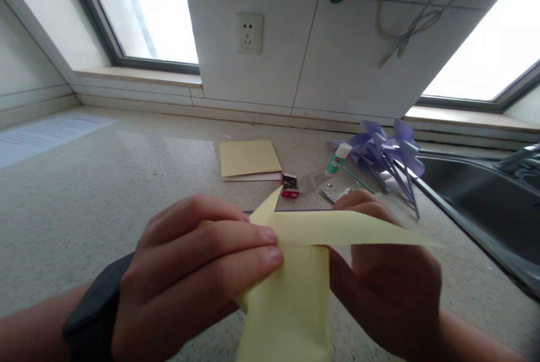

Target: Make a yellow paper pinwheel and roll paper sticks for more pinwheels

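Observation:
A yellow sheet of paper (291,294), cut into flaps, is held up in front of me over the counter. My left hand (198,272), with a dark band on its wrist, presses its fingers onto the paper near the middle. Behind a long pointed flap, my right hand (379,283) grips the paper's right side; the flap hides part of its fingers. Just beyond the paper shows a thin purple edge, mostly covered. Past it stands a small open red box (290,185) of tiny metal pieces.
Yellow paper sheets (248,158) lie at the back. To the right are a glue stick (338,159), a thin green stick (358,179) and purple paper pinwheels (386,148). A sink (485,193) borders the counter at right; a printed sheet (46,134) lies far left.

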`<state>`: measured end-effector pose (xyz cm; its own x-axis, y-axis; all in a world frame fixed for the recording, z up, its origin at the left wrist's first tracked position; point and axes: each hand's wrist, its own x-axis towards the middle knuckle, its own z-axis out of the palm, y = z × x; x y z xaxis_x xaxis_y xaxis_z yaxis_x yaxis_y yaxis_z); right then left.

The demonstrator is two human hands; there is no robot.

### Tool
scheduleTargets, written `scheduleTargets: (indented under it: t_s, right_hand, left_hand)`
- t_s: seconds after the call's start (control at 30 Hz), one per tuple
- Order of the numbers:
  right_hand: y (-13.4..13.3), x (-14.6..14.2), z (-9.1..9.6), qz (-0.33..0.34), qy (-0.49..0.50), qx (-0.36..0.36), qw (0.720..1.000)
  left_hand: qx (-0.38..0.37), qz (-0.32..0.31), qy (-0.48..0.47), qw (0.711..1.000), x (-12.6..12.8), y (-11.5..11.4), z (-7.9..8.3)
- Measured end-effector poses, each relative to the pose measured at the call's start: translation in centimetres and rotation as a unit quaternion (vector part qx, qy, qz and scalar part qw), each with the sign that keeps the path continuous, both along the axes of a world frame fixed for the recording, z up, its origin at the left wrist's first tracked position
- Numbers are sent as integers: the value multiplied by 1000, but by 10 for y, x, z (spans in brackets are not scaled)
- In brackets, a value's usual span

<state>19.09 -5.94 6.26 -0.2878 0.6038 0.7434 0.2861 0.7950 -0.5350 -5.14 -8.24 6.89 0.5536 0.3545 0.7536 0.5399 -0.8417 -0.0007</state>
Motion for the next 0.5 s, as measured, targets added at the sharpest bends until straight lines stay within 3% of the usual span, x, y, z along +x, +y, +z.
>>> scheduleTargets:
  t_s: [0.13,0.3,0.43,0.5]
  right_hand:
    - [2,0,7,31,11,-204,978]
    - [9,1,-3,96,61,-407,906]
    - [8,4,-25,152,102,-521,834]
    - [5,5,-32,194,117,-527,819]
  left_hand:
    - [15,33,5,999,-1,-6,-1]
    - [39,44,27,998,-1,-7,-3]
    - [72,29,35,996,-1,-3,-6]
    - [95,23,38,994,0,-3,-9]
